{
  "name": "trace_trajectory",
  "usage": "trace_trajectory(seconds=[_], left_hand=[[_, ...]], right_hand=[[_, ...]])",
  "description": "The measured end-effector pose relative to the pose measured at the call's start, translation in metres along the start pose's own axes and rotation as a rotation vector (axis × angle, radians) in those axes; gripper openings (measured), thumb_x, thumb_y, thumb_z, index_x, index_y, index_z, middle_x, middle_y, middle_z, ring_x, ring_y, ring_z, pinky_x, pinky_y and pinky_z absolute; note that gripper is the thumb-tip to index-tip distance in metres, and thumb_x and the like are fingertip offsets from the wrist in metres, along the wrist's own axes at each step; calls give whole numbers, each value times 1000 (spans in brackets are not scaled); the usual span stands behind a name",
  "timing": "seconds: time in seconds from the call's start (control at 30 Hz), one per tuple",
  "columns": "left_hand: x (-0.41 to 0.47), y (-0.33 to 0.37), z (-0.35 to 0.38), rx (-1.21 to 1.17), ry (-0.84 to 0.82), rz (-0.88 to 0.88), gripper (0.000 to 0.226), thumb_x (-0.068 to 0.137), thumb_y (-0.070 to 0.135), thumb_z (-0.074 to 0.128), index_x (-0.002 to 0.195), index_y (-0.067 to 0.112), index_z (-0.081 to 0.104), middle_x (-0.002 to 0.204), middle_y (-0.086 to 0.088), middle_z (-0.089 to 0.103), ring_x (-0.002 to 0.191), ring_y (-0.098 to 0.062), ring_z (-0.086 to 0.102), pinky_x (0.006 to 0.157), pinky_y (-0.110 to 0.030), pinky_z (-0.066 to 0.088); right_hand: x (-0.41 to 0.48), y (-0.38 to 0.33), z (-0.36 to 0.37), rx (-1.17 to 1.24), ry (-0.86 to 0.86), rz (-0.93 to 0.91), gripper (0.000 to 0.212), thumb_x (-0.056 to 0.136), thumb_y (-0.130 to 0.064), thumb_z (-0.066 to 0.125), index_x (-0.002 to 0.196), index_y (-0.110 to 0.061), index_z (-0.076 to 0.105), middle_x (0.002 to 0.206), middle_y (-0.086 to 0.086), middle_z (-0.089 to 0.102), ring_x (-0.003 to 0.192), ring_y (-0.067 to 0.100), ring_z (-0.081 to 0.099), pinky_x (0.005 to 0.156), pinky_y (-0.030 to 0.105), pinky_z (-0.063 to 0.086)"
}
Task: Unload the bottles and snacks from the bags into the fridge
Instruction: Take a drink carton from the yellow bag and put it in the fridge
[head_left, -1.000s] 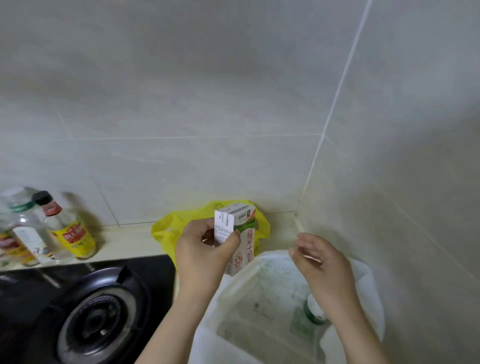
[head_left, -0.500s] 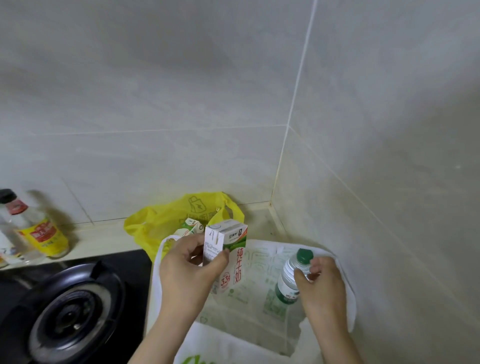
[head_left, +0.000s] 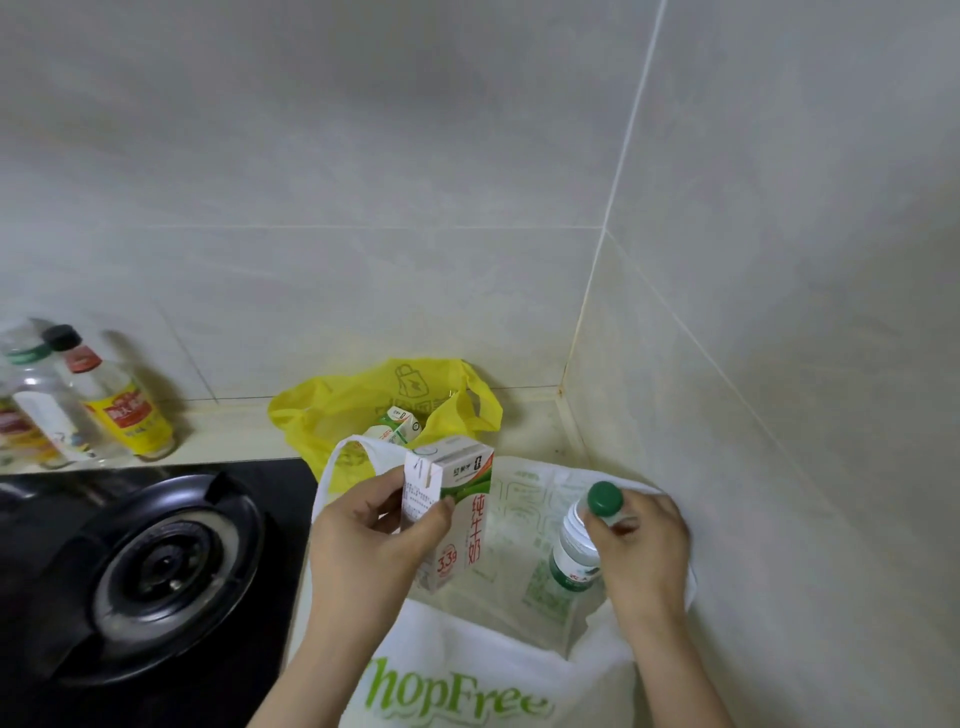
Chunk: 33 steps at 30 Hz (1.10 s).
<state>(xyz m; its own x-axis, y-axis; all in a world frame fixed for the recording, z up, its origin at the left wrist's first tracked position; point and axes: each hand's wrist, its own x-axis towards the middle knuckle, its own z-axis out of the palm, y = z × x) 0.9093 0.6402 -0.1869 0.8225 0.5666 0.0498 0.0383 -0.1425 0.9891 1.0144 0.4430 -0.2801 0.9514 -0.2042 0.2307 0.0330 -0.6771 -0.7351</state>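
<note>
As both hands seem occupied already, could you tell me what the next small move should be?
Probably lift the water bottle clear of the white bag: the right hand grips its neck while its base sits inside the bag, and the left hand already holds the milk carton free.

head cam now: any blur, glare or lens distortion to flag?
Head view: wide-angle bending curves the wall grout lines; soft, flat light, no hard glare; the condiment bottles at the left edge look smeared; the milk carton in the left hand and the water bottle in the right hand read clearly.
</note>
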Motion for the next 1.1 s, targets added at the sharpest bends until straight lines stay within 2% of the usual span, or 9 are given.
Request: trace_trajectory(seconds=[0.17,0.3,0.37,0.47,0.53,0.7,0.83,0.97,1.1], left_hand=[[-10,-1,-13,2,57,1,29,73,-1,74,91,21,76,78,13,74,64,5,65,55,-8,48],[-14,7,-32,-7,90,35,29,72,1,75,89,26,76,78,11,75,69,-1,68,58,-12,51],[-15,12,-45,-25,112,64,29,72,2,75,88,26,76,79,9,75,71,-5,68,60,-14,53],[-18,26,-70,-67,130,111,30,72,1,75,89,26,76,79,10,75,73,-3,69,60,-13,52],[-19,41,-91,-92,151,158,32,70,4,78,85,31,75,79,12,75,72,-1,68,61,-13,52],[-19,87,-152,-142,206,290,31,75,2,73,85,30,73,81,13,75,76,-2,70,63,-16,56],[-25,118,-204,-168,242,374,26,75,5,72,89,27,73,85,7,76,79,-7,72,63,-21,58],[-39,143,-246,-171,326,426,24,76,4,71,86,26,73,82,6,76,78,-8,72,65,-24,59],[-57,162,-281,-129,456,479,23,75,3,72,83,25,73,79,7,76,75,-8,72,61,-24,59]], right_hand=[[-12,-8,-7,108,0,-121,18,65,-16,84,75,-19,68,81,-3,55,70,17,58,67,33,48],[-23,-45,-18,261,50,-134,25,67,-14,84,82,-25,66,85,-4,56,72,12,57,69,28,44],[-28,-69,-25,358,66,-175,28,66,-21,84,78,-31,61,84,-6,56,78,14,58,73,26,42],[-40,-110,-35,498,58,-263,20,66,-29,73,81,-34,62,89,-10,57,86,6,58,80,18,42],[-48,-139,-38,585,21,-328,23,68,-23,76,84,-34,62,92,-11,57,91,5,59,84,15,42],[-64,-222,-46,831,-103,-469,28,75,0,77,85,-22,63,94,-1,55,91,8,60,88,19,47],[-80,-284,-51,939,-154,-519,18,70,-24,76,83,-25,64,98,7,60,94,18,64,85,28,51],[-96,-336,-48,978,-247,-558,34,66,-43,73,91,-22,65,99,12,65,94,25,64,86,41,51],[-116,-381,-44,1046,-371,-667,33,68,-44,72,91,-21,66,98,9,66,89,22,63,79,33,51]])
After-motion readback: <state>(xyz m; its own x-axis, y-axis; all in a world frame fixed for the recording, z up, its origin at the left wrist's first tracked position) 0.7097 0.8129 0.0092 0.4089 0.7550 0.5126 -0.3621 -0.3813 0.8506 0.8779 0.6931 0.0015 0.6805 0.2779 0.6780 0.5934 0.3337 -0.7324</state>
